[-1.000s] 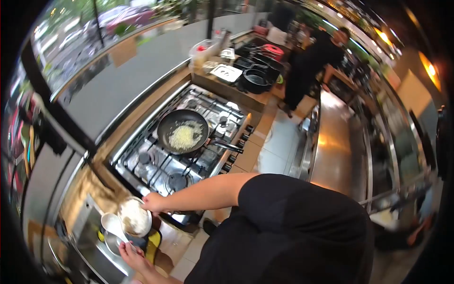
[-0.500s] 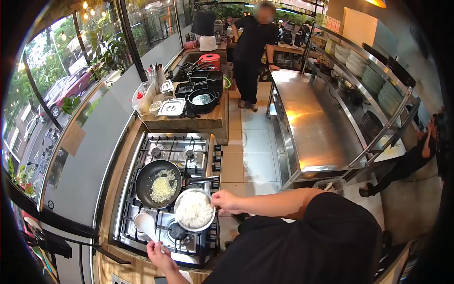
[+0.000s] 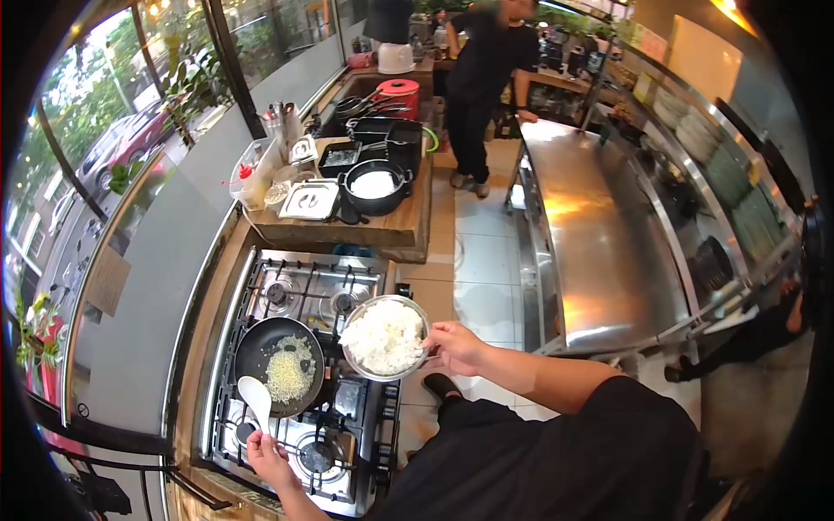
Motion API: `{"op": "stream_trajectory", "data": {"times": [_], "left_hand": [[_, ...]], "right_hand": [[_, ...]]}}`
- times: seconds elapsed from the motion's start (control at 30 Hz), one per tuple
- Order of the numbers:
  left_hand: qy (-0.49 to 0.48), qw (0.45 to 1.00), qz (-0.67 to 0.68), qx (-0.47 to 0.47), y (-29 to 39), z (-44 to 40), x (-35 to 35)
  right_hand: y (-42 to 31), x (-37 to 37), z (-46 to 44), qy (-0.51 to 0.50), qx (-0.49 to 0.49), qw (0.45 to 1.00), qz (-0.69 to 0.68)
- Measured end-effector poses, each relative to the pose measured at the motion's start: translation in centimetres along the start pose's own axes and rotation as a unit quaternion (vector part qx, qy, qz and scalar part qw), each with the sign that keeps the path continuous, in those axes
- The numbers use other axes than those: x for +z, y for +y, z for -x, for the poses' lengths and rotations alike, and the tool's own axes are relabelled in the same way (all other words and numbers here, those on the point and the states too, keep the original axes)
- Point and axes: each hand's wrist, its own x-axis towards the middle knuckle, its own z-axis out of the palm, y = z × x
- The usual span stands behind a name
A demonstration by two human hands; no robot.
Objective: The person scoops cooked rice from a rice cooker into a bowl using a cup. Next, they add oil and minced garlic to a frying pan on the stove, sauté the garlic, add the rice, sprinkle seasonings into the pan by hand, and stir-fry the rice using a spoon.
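Observation:
My left hand (image 3: 271, 460) is closed round the handle of a white spoon (image 3: 255, 398), whose bowl is at the near-left rim of a black frying pan (image 3: 257, 343). In the pan lies a patch of finely chopped pale bits, like minced garlic (image 3: 291, 375). My right hand (image 3: 456, 347) grips the right rim of a metal bowl (image 3: 388, 377) filled with white rice (image 3: 382, 337). The bowl is held up to the right of the pan, over the stove's right edge. Whether the spoon touches the pan, I cannot tell.
The pan rests on a gas stove (image 3: 317, 269) with several burners. Beyond it, a wooden counter (image 3: 382, 234) carries a black pot (image 3: 375, 187), metal lids and a red-capped bottle (image 3: 246, 172). A steel table (image 3: 599, 260) stands right. A person (image 3: 491, 87) stands at its far end.
The rice bowl has moved up and right, away from the pan. My left hand has brought the spoon up and slightly left to the pan's rim. The view has shifted.

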Motion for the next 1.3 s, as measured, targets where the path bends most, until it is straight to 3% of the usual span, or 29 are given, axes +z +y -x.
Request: {"op": "stream_trajectory", "data": {"times": [0.07, 0.13, 0.17, 0.23, 0.33, 0.37, 0.4, 0.47, 0.53, 0.6, 0.67, 0.7, 0.77, 0.8, 0.87, 0.9, 1.0, 1.03, 1.13, 1.2, 1.27, 1.3], "left_hand": [[0.013, 0.997, -0.067, 0.043, -1.7, -2.9, -1.2], [0.049, 0.915, -0.317, 0.245, -1.2, -4.2, -0.5], [0.049, 0.929, -0.288, 0.228, -0.8, -4.9, 0.1], [0.038, 0.863, -0.471, 0.178, 3.2, -5.1, 1.7], [0.053, 0.810, -0.576, 0.094, 6.5, -5.6, 5.8], [0.053, 0.784, -0.605, 0.130, 5.9, -6.1, 5.4], [0.052, 0.774, -0.629, 0.056, 8.1, -5.1, 8.5], [0.036, 0.762, -0.645, 0.046, 7.4, -5.5, 9.5], [0.003, 0.778, -0.622, -0.087, 7.5, -5.9, 12.0], [-0.056, 0.709, -0.699, -0.073, 6.2, -6.0, 12.4], [0.044, 0.698, -0.710, -0.084, 5.3, -6.9, 13.7], [0.040, 0.696, -0.713, -0.082, 4.5, -7.7, 14.4], [0.108, 0.751, -0.651, 0.012, 2.1, -10.1, 15.4], [0.076, 0.761, -0.643, 0.027, 1.6, -10.3, 16.9], [0.014, 0.743, -0.669, 0.020, 2.1, -7.2, 19.0], [0.008, 0.733, -0.679, -0.048, 4.0, -5.6, 19.6], [0.063, 0.700, -0.702, -0.111, 4.3, -7.8, 15.7], [0.076, 0.694, -0.711, -0.083, 4.4, -9.3, 15.4], [0.074, 0.754, -0.652, 0.018, 1.0, -12.5, 17.1], [-0.035, 0.743, -0.668, 0.006, 2.7, -8.9, 19.2], [-0.063, 0.714, -0.697, -0.035, 5.1, -7.6, 17.3], [-0.028, 0.713, -0.699, -0.042, 5.2, -8.8, 15.2]], "right_hand": [[-2.4, -1.3, -2.1, 0.007, 0.013, 1.000, 0.003], [-3.8, -4.0, -5.7, -0.009, 0.001, 1.000, -0.026], [-3.6, -5.8, -7.5, -0.032, -0.001, 0.999, -0.040], [-5.2, -8.4, -10.7, -0.047, -0.015, 0.999, 0.022], [-9.3, -8.1, -13.2, -0.022, 0.050, 0.994, 0.091], [-10.4, -7.6, -13.5, -0.021, 0.069, 0.993, 0.092], [-10.8, -7.6, -14.1, -0.017, 0.074, 0.993, 0.094], [-11.1, -7.8, -14.9, -0.041, 0.106, 0.989, 0.097], [-11.2, -8.7, -15.7, -0.056, 0.104, 0.989, 0.091], [-11.3, -9.4, -16.1, -0.077, 0.128, 0.985, 0.088], [-11.1, -10.1, -16.3, -0.053, 0.129, 0.986, 0.092], [-10.9, -10.6, -16.6, -0.055, 0.131, 0.985, 0.093], [-10.4, -11.4, -16.5, -0.059, 0.132, 0.985, 0.094], [-10.3, -11.6, -16.6, -0.057, 0.133, 0.985, 0.090], [-10.8, -11.4, -16.7, -0.058, 0.132, 0.986, 0.090], [-11.3, -11.5, -15.8, -0.039, 0.132, 0.986, 0.096], [-11.6, -12.3, -14.5, -0.019, 0.125, 0.985, 0.114], [-11.6, -12.0, -14.1, -0.012, 0.120, 0.986, 0.112], [-10.8, -12.6, -13.7, -0.008, 0.098, 0.989, 0.110], [-10.4, -12.5, -11.8, 0.027, 0.082, 0.991, 0.098], [-10.4, -12.1, -8.8, 0.025, 0.065, 0.992, 0.102], [-10.2, -12.5, -7.7, 0.042, 0.058, 0.993, 0.097]]}}
